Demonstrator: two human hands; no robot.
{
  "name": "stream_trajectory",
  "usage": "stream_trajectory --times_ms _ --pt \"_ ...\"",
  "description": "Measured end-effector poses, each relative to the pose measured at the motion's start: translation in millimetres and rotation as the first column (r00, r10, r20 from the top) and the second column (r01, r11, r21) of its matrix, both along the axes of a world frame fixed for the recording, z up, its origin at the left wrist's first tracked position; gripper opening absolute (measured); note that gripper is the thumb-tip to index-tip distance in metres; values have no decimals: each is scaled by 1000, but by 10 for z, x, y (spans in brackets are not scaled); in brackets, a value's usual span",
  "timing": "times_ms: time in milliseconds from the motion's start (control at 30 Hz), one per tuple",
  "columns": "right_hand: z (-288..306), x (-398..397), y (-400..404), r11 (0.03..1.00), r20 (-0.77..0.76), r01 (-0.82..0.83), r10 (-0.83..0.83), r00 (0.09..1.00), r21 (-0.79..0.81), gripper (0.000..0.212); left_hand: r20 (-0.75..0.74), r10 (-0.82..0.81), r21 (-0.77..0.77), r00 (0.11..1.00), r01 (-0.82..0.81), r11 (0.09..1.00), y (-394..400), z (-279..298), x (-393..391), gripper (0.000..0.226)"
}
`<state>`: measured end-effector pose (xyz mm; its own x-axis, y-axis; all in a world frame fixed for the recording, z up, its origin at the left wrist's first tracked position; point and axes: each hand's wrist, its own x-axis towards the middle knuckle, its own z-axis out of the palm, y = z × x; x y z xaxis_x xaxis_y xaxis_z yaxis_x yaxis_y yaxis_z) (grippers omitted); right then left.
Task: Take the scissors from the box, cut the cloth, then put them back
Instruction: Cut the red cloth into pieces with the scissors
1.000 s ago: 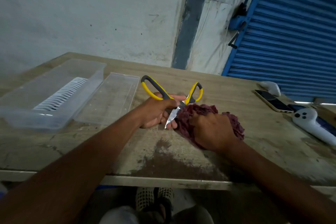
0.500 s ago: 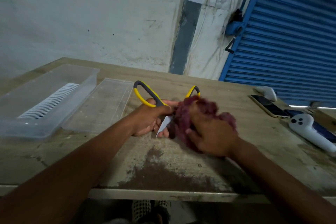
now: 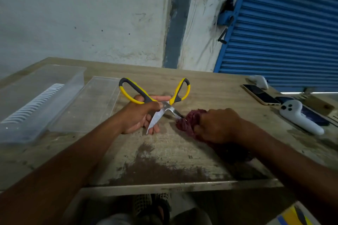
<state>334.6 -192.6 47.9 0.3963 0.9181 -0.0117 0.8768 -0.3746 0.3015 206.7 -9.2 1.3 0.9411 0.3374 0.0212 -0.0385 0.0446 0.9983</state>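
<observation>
Left hand: the left hand [image 3: 140,117] is wrapped around the yellow-and-grey-handled steel scissors [image 3: 161,102] near the pivot, fingers curled under one blade, thumb over the top.
Scissors: blades parted wide and handle loops splayed towards 12 o'clock; one blade points down across the left fingers towards 6 o'clock, the other points to 4 o'clock, its tip at the edge of the cloth.
Right hand: the right hand [image 3: 217,126] is bunched down on the crumpled maroon cloth [image 3: 188,120], fingers closed over it and pressing it on the worktop.
Cloth: at 3 o'clock from the scissors, mostly hidden under the right hand, its frayed edge showing on the side facing the blades.
Box: the clear rectangular plastic box [image 3: 36,97] with a white ribbed insert sits at 9 o'clock from the left hand, well apart from it.
Lid: the flat clear plastic lid [image 3: 91,106] lies just beside the box, between it and the left hand.
Worktop: the worn, stained wooden worktop [image 3: 173,151] carries everything.
Far right: two dark-screened phones [image 3: 261,95] and a white handheld controller [image 3: 300,117] lie at 3 o'clock, well apart from the cloth.
</observation>
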Motion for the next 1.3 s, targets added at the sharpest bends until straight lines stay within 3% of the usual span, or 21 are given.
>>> stream_trajectory --times_ms 33,100,200,300,367,433,533,667,733,833,967,1000,1067,1100,1167,1233,1300 --pt "95 86 -11 997 -28 61 -62 998 -40 44 -4 5 3 1000 -5 1000 -24 9 -19 37" --pt "278 306 -27 986 -148 142 -129 981 82 39 7 17 -4 1000 -17 1000 -41 43 -21 34" --pt "177 348 130 884 -316 182 -41 948 430 47 -17 31 -38 999 -32 999 -30 34 5 32" --pt "-296 27 397 817 -476 252 30 879 518 46 -16 36 -31 999 -36 999 -40 9 22 25" --pt "-508 -60 499 764 -434 254 38 900 593 43 -11 -3 3 1000 3 1000 -45 11 3 35" --pt "-509 52 494 775 -485 266 58 873 573 38 -6 -30 45 1000 30 999 -39 -1 12 39" --pt "-486 192 415 806 -712 264 254 655 530 21 -10 -27 29 1000 27 999 -61 13 27 27" --pt "-503 125 505 693 -721 378 297 626 613 23 -32 8 36 999 -7 999 -44 26 26 13" --pt "-461 163 530 734 -768 383 289 571 561 25 -43 13 16 999 -12 1000 -37 37 27 21" --pt "-371 345 404 841 -728 278 182 661 463 23 -33 -38 24 999 39 999 -27 41 8 37" --pt "-450 697 163 812 -552 370 -72 831 452 25 -34 -72 83 997 74 994 -40 63 -20 35" --pt "-440 759 100 822 -557 375 -86 826 429 25 -34 -65 87 997 68 994 -47 64 -20 34" --pt "-383 742 35 855 -671 320 44 740 409 19 -35 -55 86 998 58 995 -86 81 -28 31" --pt "-364 657 56 853 -733 307 122 669 422 18 -34 -52 82 998 54 995 -101 91 -29 31" --pt "-395 453 180 809 -771 349 188 609 473 22 -26 -40 70 999 41 997 -98 93 -23 31" --pt "-500 347 291 761 -736 398 150 660 513 32 -45 -41 65 998 44 997 -76 88 -17 31" --pt "-548 350 320 778 -675 375 85 732 504 33 -57 -41 60 998 44 997 -50 85 -19 30"
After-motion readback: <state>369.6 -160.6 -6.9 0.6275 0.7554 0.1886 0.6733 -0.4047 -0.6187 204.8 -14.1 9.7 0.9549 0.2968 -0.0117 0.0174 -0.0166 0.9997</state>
